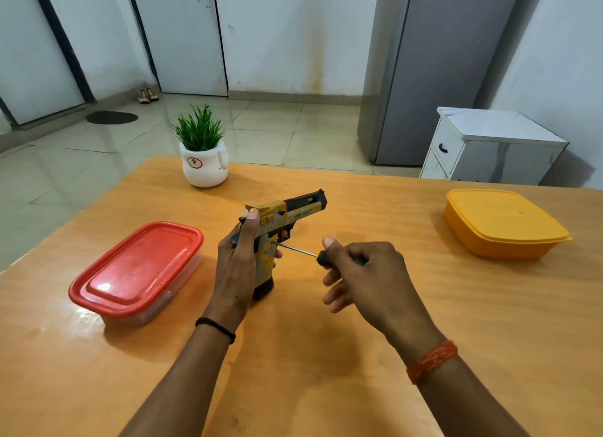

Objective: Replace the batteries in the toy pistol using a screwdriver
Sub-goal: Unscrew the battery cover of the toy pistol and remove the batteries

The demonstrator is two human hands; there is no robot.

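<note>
- Red-lidded container (137, 270): rests on the bench (424, 306), just to the left of the left hand's grip. It does not obstruct the work.
- Potted plant (204, 156): stands at the far edge of the bench, beyond and left of the left grip, well apart from it.
- Left hand (236, 267): grip closed round the handle of the toy pistol (280, 221), thumb up against the rear of the slide. The pistol stands upright, its base on or close to the bench, barrel pointing away and to the right.
- Screwdriver (303, 252): shaft runs roughly level, from the right grip leftward to the pistol's handle. The tip meets the handle just below the trigger guard; the screw itself is too small to make out.
- Right hand (362, 273): thumb and upper fingers pinch the screwdriver handle; the lower fingers hang loose. The pistol lies directly left of this grip, along the shaft's axis.
- Judgement: the coming turn depends on keeping the shaft square to the handle face.
- Yellow lidded container (502, 224): on the bench, well to the right of the right grip.
</note>
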